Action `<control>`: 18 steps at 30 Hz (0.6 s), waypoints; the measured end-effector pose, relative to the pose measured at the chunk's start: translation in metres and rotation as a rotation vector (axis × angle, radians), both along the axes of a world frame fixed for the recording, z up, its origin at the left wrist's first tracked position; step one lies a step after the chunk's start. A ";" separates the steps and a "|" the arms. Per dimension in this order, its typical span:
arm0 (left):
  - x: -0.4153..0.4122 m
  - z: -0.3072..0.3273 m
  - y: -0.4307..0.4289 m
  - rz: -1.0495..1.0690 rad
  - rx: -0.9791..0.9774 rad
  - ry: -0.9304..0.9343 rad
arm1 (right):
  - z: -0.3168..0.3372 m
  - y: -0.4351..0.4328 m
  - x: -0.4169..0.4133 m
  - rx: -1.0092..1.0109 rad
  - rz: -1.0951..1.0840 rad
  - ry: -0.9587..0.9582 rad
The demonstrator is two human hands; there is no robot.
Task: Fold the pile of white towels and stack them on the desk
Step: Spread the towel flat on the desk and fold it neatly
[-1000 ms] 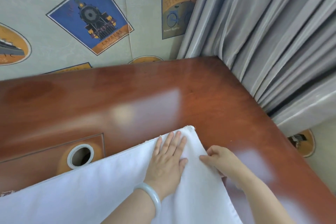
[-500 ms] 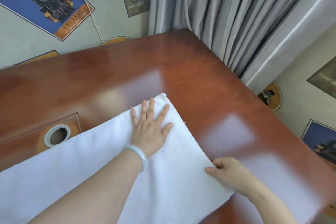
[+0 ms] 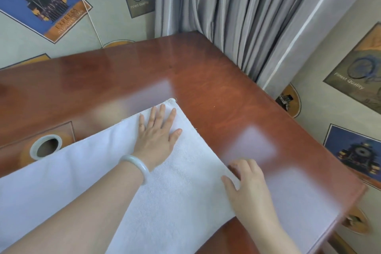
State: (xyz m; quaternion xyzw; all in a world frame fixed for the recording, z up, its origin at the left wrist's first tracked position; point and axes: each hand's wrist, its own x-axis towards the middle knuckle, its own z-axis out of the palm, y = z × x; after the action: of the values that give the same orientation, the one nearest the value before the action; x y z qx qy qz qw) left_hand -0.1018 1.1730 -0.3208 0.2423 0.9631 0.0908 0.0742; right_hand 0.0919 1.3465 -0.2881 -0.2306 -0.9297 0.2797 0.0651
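Note:
A white towel point(image 3: 181, 198) lies spread flat across the glossy reddish-brown desk point(image 3: 216, 80), running from the lower left to a far corner near the middle. My left hand point(image 3: 157, 136), with a pale bangle at the wrist, presses flat on the towel near that far corner, fingers straight and spread. My right hand point(image 3: 245, 183) sits at the towel's right edge, thumb on top of the cloth and fingers curled at the hem, pinching it.
A round cable hole with a grey ring point(image 3: 45, 147) sits in the desk at the left, partly beside the towel. Grey curtains point(image 3: 247, 10) hang behind the desk's far right corner. Poster-patterned wall surrounds the desk; its right edge point(image 3: 350, 179) drops off.
The view shifted right across the frames. My right hand slid down the towel's right edge toward me, then slightly back up. My left hand stays pressed flat near the far corner.

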 end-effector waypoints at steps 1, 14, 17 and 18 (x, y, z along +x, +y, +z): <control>0.012 0.001 0.001 -0.024 0.040 0.042 | -0.003 -0.012 -0.007 0.045 0.053 0.085; 0.024 -0.001 -0.051 0.243 -0.067 0.027 | -0.041 -0.012 0.021 0.416 0.116 -0.132; 0.069 -0.011 -0.046 0.255 -0.013 0.138 | -0.030 -0.050 -0.015 0.384 0.265 0.023; 0.083 -0.015 -0.041 0.235 0.008 0.141 | -0.029 -0.063 -0.026 0.372 0.387 0.046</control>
State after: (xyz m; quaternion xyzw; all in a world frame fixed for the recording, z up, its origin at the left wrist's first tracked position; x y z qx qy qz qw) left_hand -0.0187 1.1319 -0.3356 0.1340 0.9873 0.0855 -0.0057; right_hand 0.0662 1.2831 -0.3175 -0.0264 -0.9902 0.1163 0.0732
